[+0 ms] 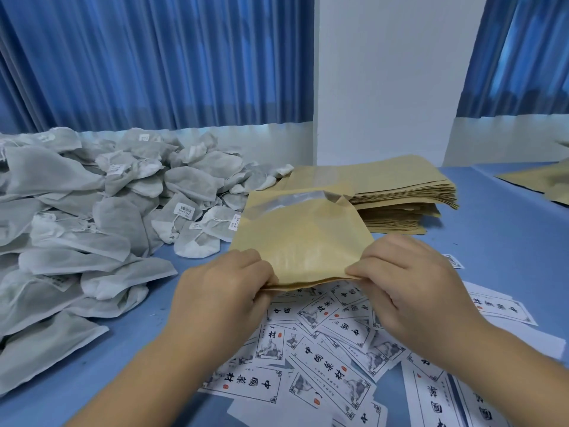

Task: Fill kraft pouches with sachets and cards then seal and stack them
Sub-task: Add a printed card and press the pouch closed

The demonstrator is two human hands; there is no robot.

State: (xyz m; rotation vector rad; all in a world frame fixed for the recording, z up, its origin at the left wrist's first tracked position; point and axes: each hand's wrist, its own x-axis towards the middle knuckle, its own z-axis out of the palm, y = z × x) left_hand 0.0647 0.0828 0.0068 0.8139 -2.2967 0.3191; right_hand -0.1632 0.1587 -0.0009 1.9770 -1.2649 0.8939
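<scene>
A kraft pouch (303, 238) with a clear window strip is held above the table, its near edge toward me. My left hand (220, 291) pinches that edge on the left and my right hand (409, 282) pinches it on the right. Under the pouch and my hands, printed white cards (326, 365) lie scattered on the blue table. A big heap of grey-white sachets (101, 204) with small tags covers the left side. Behind the held pouch sits a stack of flat kraft pouches (397, 192).
A white pillar (391, 78) and blue curtains (154, 60) stand behind the table. More kraft pouches (545, 180) lie at the far right edge. A strip of blue table (498, 241) shows to the right of the stack.
</scene>
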